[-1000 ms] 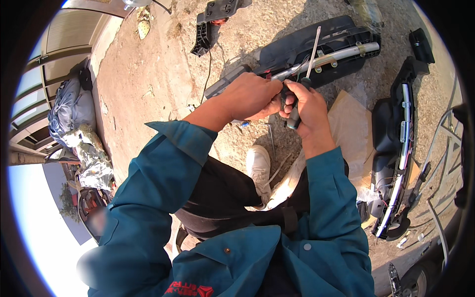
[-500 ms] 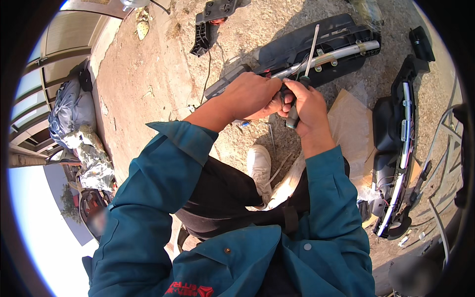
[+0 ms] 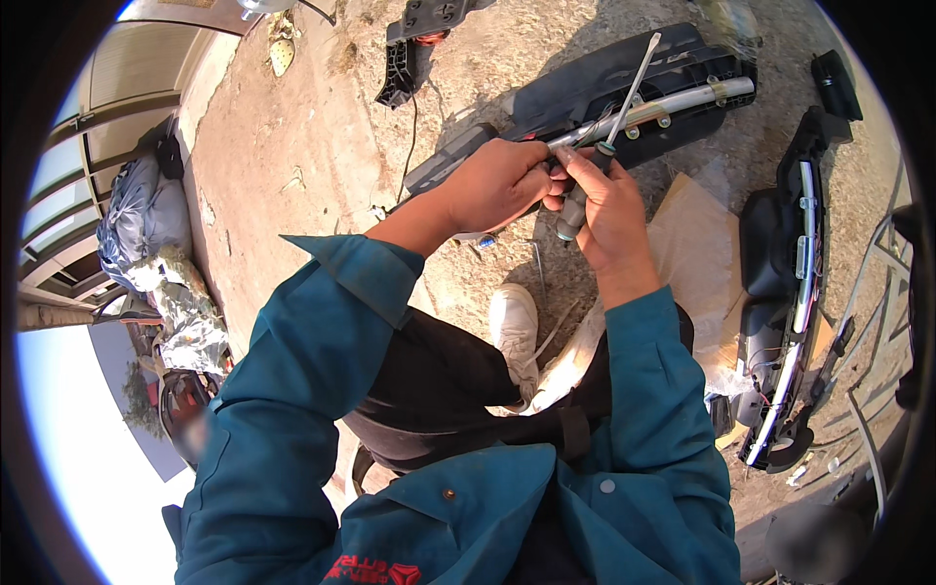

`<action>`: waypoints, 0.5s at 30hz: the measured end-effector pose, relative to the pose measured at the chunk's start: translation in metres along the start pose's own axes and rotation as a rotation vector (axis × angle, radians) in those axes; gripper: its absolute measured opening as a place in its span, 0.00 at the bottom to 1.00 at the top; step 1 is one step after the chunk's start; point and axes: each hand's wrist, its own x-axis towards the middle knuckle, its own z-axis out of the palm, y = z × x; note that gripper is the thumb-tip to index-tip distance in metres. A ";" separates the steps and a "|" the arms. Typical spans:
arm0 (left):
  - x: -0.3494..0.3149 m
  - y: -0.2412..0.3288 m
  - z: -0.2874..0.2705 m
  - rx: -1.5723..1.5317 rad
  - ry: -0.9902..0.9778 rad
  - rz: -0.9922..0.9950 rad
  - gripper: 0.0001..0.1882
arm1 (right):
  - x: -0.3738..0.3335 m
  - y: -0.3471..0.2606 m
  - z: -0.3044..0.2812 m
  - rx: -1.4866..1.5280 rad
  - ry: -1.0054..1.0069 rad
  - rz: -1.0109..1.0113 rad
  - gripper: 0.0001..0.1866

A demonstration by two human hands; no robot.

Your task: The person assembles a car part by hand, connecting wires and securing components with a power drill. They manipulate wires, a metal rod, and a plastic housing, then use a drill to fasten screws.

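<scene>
From where I watch, the sandy ground fills most of the view, and across its upper part lies a long black plastic panel with a pale metal rod running along it. A second black panel with a white strip lies off to the right, beside a sheet of brown cardboard. Smaller black parts sit at the top edge, and grey bundled bags rest at the far left. A white shoe shows below the hands. My left hand is curled closed at the near end of the long panel, fingers pinching something small that I cannot make out. My right hand is wrapped around the grey handle of a screwdriver, whose thin shaft slants up across the rod. The two hands touch at the fingertips, just over the panel's near end.
</scene>
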 end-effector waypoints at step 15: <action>0.004 -0.018 0.011 -0.225 0.107 -0.124 0.15 | -0.005 0.015 0.014 0.090 0.082 -0.087 0.09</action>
